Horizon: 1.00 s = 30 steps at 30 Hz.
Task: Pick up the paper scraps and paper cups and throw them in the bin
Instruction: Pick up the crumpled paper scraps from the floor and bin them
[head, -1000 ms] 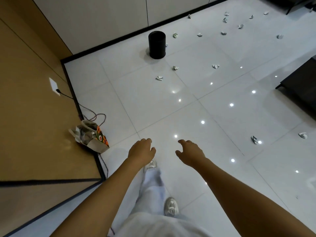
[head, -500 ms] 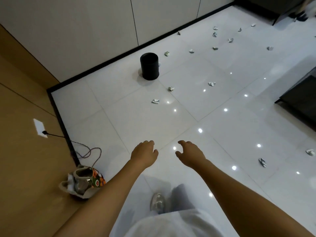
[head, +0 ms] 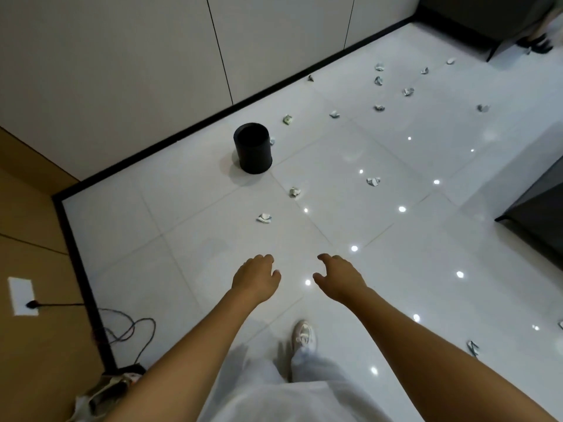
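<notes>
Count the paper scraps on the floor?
About 16 scraps: three before the bin, two beside it, nine farther back, two at right edge; more may be hidden.

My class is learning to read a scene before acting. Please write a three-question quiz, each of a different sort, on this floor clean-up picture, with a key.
1. True or false: the left hand already holds a paper scrap.
2. Multiple choice: the black bin stands
A. on the wooden floor beside the wall socket
B. on the white tiles near the black skirting
C. between the person's feet
3. Short answer: which scrap lies nearest the hands?

Key
1. False: both the left hand and the right hand are relaxed and hold nothing.
2. B
3. The crumpled scrap on the tiles ahead of the left hand, on the near side of the bin.
</notes>
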### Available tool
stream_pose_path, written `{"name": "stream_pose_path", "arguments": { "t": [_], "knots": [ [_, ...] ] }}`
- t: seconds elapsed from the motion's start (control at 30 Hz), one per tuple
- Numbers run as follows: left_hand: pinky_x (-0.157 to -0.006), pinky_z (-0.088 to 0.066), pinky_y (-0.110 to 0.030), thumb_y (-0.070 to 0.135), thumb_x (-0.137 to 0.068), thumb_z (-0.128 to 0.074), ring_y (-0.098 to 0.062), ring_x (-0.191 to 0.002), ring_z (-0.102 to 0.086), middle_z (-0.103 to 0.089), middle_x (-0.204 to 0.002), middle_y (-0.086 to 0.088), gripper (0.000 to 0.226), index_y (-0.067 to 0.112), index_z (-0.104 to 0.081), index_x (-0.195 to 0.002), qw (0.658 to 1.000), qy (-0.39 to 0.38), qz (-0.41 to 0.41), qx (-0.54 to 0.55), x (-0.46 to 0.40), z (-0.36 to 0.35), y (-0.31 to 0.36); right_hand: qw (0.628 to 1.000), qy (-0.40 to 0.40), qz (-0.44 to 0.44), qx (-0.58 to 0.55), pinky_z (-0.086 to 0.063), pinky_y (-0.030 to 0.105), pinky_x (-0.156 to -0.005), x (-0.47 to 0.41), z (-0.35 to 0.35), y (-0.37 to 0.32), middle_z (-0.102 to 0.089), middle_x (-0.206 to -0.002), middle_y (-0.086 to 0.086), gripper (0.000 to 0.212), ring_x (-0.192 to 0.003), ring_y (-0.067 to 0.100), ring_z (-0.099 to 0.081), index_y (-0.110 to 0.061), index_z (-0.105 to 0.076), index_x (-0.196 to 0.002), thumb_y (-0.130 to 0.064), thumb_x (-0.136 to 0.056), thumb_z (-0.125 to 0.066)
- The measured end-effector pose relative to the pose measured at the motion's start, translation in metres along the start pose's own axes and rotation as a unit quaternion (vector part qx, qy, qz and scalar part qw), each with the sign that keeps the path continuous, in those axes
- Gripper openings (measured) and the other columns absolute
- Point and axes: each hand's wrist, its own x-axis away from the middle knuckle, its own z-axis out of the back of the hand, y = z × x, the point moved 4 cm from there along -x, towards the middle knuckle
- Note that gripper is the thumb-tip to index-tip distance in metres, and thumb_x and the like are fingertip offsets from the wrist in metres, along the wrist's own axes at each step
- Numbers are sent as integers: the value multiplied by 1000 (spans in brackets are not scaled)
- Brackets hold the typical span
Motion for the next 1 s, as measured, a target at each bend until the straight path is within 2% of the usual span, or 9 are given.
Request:
{"name": "stream_pose_path", "arguments": {
  "t": [0.3, 0.73, 1.0],
  "knots": [
    [-80, -43, -30, 35, -96, -41, -22, -107, -53, -55, -122, -5, 36, 14, -49, -125, 1000, -6, 10, 8, -126, 59, 33, 1000, -11, 3, -4, -45, 43, -99, -116, 84, -5, -48, -136, 9, 54, -121, 28, -50, -20, -33, -146, -35, -96, -47],
    [-85, -45, -35, 33, -96, -42, -25, -111, -52, -54, -125, -8, 38, 12, -49, -127, 1000, -20, -15, -2, -350, 168, 60, 999, -1, -28, -15, -44, 44, -99, -308, 210, -40, -47, -136, 8, 54, -124, 28, -46, -21, -33, -146, -36, -96, -47],
    [-82, -42, -32, 33, -95, -42, -24, -109, -54, -55, -123, -7, 38, 13, -49, -127, 1000, -28, -4, 10, -444, 208, 89, 999, -23, -26, -13, -44, 43, -100, -396, 281, -38, -47, -137, 8, 54, -123, 28, -47, -20, -32, -147, -35, -97, -47]
  ]
}}
